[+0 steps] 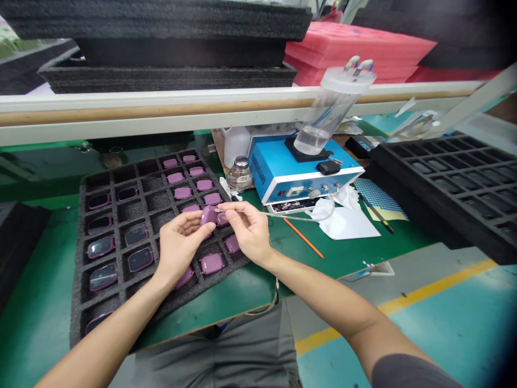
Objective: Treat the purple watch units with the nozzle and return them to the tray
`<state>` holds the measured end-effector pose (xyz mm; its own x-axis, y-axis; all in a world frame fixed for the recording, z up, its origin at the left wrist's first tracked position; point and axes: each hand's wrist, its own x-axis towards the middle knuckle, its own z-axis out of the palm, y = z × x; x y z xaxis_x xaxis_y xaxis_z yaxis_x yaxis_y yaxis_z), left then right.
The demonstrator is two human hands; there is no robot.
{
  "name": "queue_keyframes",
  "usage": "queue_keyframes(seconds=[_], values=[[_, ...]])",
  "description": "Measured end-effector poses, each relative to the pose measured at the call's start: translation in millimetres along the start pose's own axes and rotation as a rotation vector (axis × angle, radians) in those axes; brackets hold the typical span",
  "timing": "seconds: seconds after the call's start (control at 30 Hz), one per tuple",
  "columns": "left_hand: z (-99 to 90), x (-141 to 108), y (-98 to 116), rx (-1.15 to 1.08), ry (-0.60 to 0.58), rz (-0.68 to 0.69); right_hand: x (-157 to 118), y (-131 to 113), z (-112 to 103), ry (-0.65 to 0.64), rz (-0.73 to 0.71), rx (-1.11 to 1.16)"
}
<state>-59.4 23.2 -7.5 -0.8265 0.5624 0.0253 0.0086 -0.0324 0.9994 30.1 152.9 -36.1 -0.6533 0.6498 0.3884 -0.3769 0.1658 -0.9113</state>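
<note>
Pinching a purple watch case (pixel 208 215) between thumb and fingers, the left hand (pixel 180 237) holds it over the right-hand part of a dark foam tray (pixel 159 202). The right hand (pixel 249 225) pinches the end of a thin pale tube (pixel 288 217) close against the case; whether its tip touches is too small to tell. More purple pieces fill nearby compartments, while dark-screened watches (pixel 102 246) sit toward eight and nine o'clock from the case. At one o'clock stands a metal-capped glass bottle (pixel 239 177); at two, a blue control box (pixel 262 167) topped by a clear cylinder (pixel 329 116), the tube curving up to its front. White paper (pixel 352 225) lies at three o'clock on the green bench (pixel 258 280), with an orange stick (pixel 304 238) nearer, just past three.
</note>
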Motion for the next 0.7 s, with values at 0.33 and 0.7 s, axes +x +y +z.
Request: queue_keyframes(seconds=[0.33,0.7], values=[[0.4,0.4,-0.3,0.012,0.002,0.008,0.5,-1.1,-0.2,-0.002,0.012,-0.006],[-0.6,0.1,-4.1,0.016,-0.002,0.029,-0.1,1.2,-0.2,0.001,-0.006,0.006]])
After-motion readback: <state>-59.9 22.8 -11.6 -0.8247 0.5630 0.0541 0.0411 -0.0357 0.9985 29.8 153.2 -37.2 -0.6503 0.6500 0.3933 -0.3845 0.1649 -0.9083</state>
